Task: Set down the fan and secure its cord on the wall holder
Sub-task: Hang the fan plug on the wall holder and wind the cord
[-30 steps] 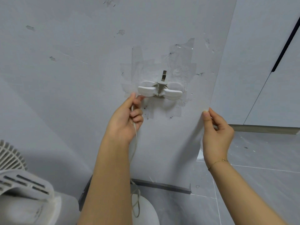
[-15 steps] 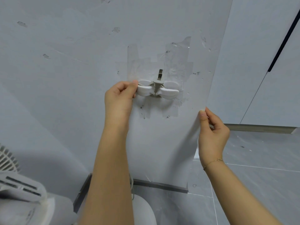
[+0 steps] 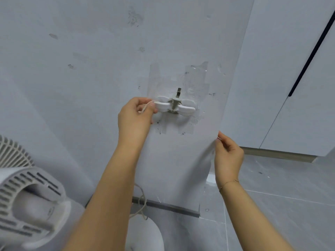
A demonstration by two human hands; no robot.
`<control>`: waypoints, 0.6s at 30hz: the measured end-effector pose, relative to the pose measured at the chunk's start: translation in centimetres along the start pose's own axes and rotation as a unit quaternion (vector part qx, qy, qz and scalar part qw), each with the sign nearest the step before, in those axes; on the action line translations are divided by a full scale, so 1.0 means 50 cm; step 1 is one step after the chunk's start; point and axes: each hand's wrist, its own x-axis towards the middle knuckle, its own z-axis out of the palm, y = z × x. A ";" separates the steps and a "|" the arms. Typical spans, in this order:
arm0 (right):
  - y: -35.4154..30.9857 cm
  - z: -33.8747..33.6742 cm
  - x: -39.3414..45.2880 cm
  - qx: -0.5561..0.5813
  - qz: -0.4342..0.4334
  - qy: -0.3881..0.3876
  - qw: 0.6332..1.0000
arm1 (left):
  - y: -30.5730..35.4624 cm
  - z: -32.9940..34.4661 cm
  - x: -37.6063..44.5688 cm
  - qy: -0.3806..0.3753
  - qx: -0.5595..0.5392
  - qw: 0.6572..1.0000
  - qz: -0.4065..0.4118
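Observation:
A white winged cord holder [image 3: 176, 107] is taped to the grey wall at centre. My left hand [image 3: 135, 116] pinches the thin pale cord [image 3: 146, 106] against the holder's left wing. More of the cord hangs behind my left forearm and loops near the floor above the fan's round white base [image 3: 145, 234]. The white fan head [image 3: 27, 194] with its slotted grille stands at the lower left. My right hand [image 3: 227, 157] grips the wall panel's right edge, thumb and fingers pinched on it.
A dark baseboard strip [image 3: 166, 207] runs along the wall's foot. Grey floor tiles [image 3: 281, 196] spread to the right. White cabinet doors [image 3: 290, 87] with a dark handle line stand at the right.
My left hand rose from below the holder to its left wing and now draws the cord over that wing. The right hand stayed on the panel edge.

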 end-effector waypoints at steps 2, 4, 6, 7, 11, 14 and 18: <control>0.000 -0.012 -0.016 -0.027 -0.005 -0.007 1.000 | 0.000 -0.019 -0.017 -0.007 0.003 1.000 -0.025; -0.005 -0.024 -0.041 -0.049 -0.008 -0.023 0.998 | 0.005 -0.040 -0.028 -0.015 0.017 0.998 -0.051; -0.014 -0.038 -0.073 -0.070 -0.010 -0.060 0.996 | 0.021 -0.062 -0.033 -0.022 0.059 0.996 -0.063; -0.019 -0.044 -0.091 -0.080 -0.010 -0.084 0.993 | 0.031 -0.071 -0.034 -0.024 0.096 0.994 -0.055; -0.048 -0.057 -0.165 -0.120 -0.003 -0.155 0.981 | 0.084 -0.106 -0.043 -0.056 0.226 0.972 0.018; -0.071 -0.053 -0.203 -0.157 -0.004 -0.213 0.964 | 0.111 -0.137 -0.043 -0.102 0.325 0.938 0.060; -0.137 -0.018 -0.233 -0.207 -0.037 -0.302 0.930 | 0.128 -0.198 -0.015 -0.112 0.431 0.889 0.105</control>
